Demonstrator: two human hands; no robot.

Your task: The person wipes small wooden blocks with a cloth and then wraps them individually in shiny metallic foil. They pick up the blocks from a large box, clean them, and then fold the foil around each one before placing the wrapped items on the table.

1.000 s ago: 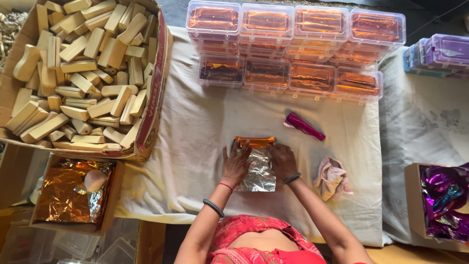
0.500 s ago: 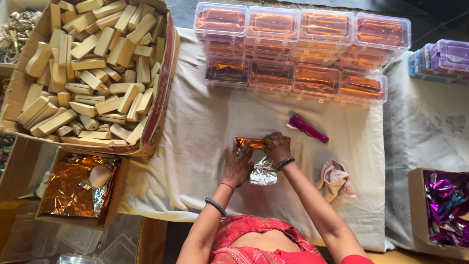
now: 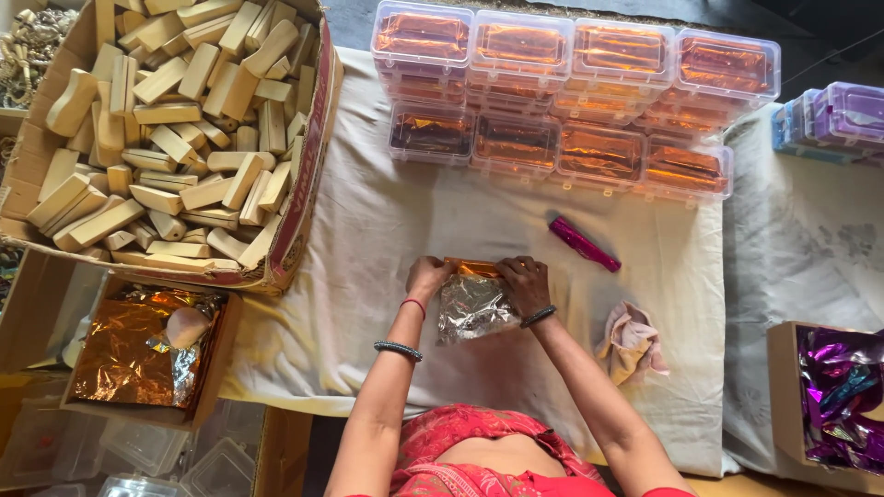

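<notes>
Both hands, left hand (image 3: 428,274) and right hand (image 3: 527,281), grip the ends of an orange foil-wrapped block (image 3: 474,268), its foil sheet (image 3: 471,308) (silver side up) lying crumpled on the cloth-covered table (image 3: 368,230), near a magenta wrapped piece (image 3: 584,243).

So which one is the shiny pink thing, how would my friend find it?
Start at the rows of clear boxes with orange foil inside, at the far edge of the white cloth. Just in front of the right-hand boxes, a pink stick lies slanted and alone on the cloth, beyond the right hand. It is the only pink foil-wrapped piece there; the crumpled rag nearby is pale and dull.
</notes>
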